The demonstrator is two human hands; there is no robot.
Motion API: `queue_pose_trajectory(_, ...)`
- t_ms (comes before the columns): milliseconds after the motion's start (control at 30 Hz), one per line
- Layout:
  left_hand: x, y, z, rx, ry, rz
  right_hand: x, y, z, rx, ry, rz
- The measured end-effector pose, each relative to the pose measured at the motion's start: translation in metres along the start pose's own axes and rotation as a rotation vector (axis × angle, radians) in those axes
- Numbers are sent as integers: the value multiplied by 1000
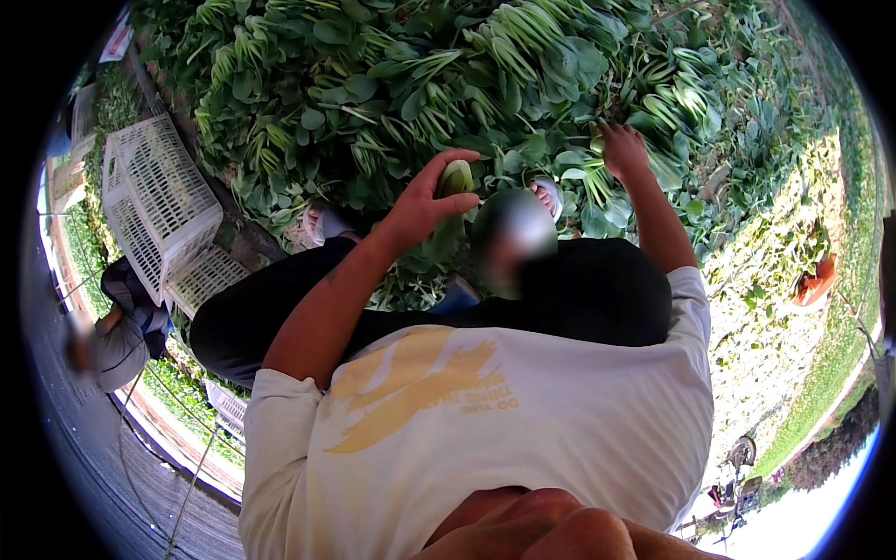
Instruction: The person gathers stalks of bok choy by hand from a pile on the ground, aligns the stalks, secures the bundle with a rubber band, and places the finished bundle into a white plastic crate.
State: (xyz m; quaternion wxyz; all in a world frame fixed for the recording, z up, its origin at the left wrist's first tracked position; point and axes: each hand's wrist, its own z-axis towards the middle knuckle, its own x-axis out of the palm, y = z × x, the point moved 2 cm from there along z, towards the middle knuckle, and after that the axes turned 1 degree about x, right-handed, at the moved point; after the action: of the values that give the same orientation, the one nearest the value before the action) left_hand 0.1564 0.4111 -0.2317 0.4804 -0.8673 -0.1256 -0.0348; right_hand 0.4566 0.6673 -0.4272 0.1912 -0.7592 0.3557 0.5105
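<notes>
My left hand [420,203] is curled around a head of bok choy [456,178], thumb and forefinger on either side of its pale base. The leaves of that head hang below the hand, partly hidden by it. To the right, my right hand [623,150] reaches down among the greens, palm turned away. Its fingertips touch or nearly touch the base of another bok choy [595,175]; whether they grip it is unclear. Beyond both hands lies a broad spread of bok choy [532,49], pulled and piled with stems and leaves in different directions.
White plastic crates [164,196] stand on the left beside a dark pipe or hose [245,224]. A person [126,336] bends over behind them. My sandalled feet [325,225] rest among the leaves. An orange bag or cloth [815,281] lies far right, with a parked cycle [738,483] further back.
</notes>
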Motion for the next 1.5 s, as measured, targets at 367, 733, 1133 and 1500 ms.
queue_pose_trajectory(367,-13,-11,-32,180,-22,-198,-157,-14,-73,63,-218,1510)
queue_pose_trajectory(733,-22,-57,-110,451,-22,-180,-327,127,-133,-434,93,1569)
queue_pose_trajectory(1133,-66,-54,-158,665,118,-187,-347,320,-152,-457,553,1185)
queue_pose_trajectory(1500,-94,56,-121,400,230,816,-289,313,-112,-489,431,687)
